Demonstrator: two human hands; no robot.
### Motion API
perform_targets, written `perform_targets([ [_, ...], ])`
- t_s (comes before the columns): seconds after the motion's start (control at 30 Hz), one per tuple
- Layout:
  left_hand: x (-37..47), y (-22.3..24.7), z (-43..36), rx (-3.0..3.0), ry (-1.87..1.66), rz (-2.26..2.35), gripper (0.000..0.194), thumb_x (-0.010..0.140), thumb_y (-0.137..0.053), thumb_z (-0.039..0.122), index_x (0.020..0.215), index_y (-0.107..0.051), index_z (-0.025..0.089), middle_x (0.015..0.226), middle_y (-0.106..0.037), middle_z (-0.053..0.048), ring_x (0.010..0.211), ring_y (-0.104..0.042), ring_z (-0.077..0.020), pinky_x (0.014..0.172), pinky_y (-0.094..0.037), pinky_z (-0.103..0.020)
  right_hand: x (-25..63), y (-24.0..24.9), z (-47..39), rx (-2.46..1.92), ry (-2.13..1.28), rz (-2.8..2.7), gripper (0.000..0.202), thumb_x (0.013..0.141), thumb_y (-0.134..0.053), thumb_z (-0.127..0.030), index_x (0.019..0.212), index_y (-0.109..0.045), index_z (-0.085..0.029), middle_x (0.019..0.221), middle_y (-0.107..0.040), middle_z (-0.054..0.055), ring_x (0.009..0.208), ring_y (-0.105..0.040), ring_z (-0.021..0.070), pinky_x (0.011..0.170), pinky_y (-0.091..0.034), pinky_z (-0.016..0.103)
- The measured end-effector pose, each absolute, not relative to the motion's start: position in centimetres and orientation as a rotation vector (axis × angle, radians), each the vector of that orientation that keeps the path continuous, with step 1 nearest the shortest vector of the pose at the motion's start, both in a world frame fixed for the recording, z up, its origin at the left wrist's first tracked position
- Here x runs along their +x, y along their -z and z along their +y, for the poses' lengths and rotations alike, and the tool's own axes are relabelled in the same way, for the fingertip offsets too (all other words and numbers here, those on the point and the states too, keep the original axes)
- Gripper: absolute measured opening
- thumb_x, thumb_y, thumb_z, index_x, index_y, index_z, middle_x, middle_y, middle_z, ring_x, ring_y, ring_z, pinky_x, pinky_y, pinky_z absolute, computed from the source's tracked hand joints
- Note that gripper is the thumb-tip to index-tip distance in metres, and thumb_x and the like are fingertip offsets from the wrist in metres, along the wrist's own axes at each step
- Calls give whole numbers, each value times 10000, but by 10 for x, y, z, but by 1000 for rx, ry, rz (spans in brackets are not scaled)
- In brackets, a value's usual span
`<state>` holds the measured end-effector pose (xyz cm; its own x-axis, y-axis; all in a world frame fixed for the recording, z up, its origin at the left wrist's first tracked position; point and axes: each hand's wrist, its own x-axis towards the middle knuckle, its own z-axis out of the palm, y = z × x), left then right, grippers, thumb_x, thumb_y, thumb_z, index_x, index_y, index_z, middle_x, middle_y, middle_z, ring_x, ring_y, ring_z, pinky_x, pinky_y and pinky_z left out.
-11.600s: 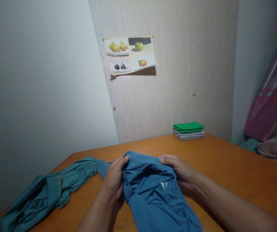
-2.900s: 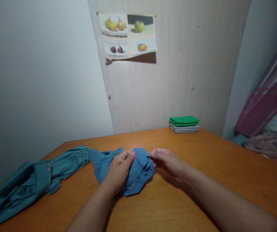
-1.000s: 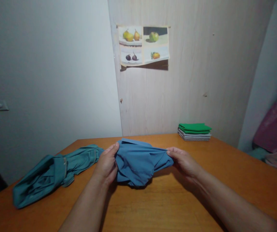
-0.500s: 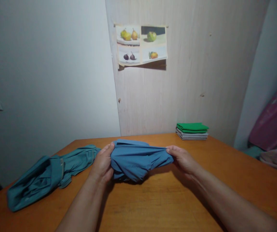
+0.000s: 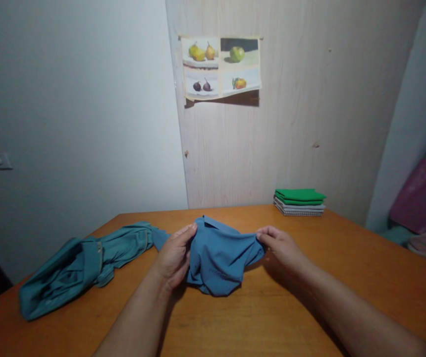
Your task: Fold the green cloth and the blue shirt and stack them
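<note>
Two hands, left (image 5: 176, 255) and right (image 5: 280, 248), grips closed on blue cloth (image 5: 218, 258), fabric stretched between them.

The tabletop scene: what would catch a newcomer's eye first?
Most likely the blue garment held up over the middle of the orange table, stretched between the left hand and the right hand. Next, the bright green folded cloth on a stack at the table's far right, and the sheet of fruit pictures on the wall above.
</note>
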<state>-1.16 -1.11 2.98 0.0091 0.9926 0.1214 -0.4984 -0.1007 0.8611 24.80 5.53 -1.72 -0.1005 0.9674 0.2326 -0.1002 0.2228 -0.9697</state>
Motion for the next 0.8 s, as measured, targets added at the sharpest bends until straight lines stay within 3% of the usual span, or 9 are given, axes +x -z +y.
perform_targets([
  [0.4,6,-25,-18,965,-1263,701,178,832,-735,295,848,-705,121,811,-727,-67,680,-657,-144,702,-536,-261,235,12,29,-881,-1259,-1393,277,803,-722,-429,979,-675,-221,823,-645,18,678,-562,155,612,-417,283],
  [0.53,15,-26,-25,1080,-1144,657,196,832,-728,259,972,-710,123,852,-725,-71,703,-651,-146,725,-510,-270,232,5,19,-781,-1349,-1356,361,806,-734,-465,1083,-688,-238,1071,-687,63,911,-629,207,752,-480,311],
  [0.63,22,-26,-29,1144,-1065,655,228,836,-721,275,1006,-706,124,846,-718,-73,705,-646,-149,722,-494,-273,231,0,12,-699,-1427,-1328,439,815,-735,-489,1190,-675,-269,1280,-640,85,1096,-613,259,868,-491,361],
  [0.8,31,-23,-34,1263,-956,778,241,821,-738,346,904,-686,125,769,-663,-41,610,-560,-105,605,-423,-224,229,-2,3,-637,-1506,-1470,596,769,-787,-480,1310,-622,-290,1284,-635,111,1088,-619,277,885,-491,419],
])
